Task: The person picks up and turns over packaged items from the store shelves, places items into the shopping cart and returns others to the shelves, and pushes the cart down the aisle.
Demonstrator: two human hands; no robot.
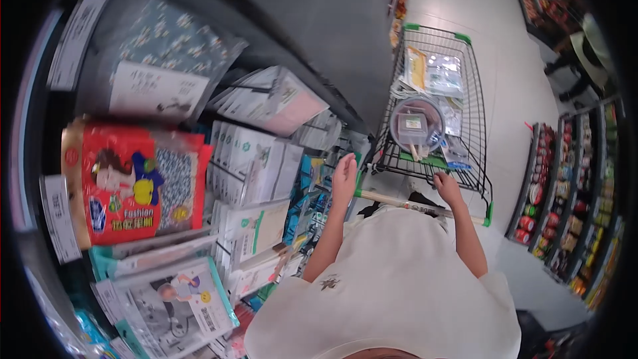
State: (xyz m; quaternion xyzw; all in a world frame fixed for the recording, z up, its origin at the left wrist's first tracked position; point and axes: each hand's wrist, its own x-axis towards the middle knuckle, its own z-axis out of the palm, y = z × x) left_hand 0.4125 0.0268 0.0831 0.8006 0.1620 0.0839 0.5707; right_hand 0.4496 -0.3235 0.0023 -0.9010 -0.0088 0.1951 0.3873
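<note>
My left hand (344, 176) is raised at the left end of the cart handle (389, 199), beside the shelf goods. Its fingers are stretched out and nothing shows in them. My right hand (446, 187) is curled closed above the handle, near the back edge of the shopping cart (480, 126); whatever it may hold is hidden. Inside the cart lie a round clear-lidded container (417, 124), a yellow-and-white packet (416, 68) and several clear plastic packages (444, 76).
On my left, a rack holds a red bag marked Fashion (143, 186), a floral fabric pack (169, 36) and several hanging white packs (252, 163). Shelves of jars and packets (565, 193) line the right side. Another person (585, 60) is at the upper right.
</note>
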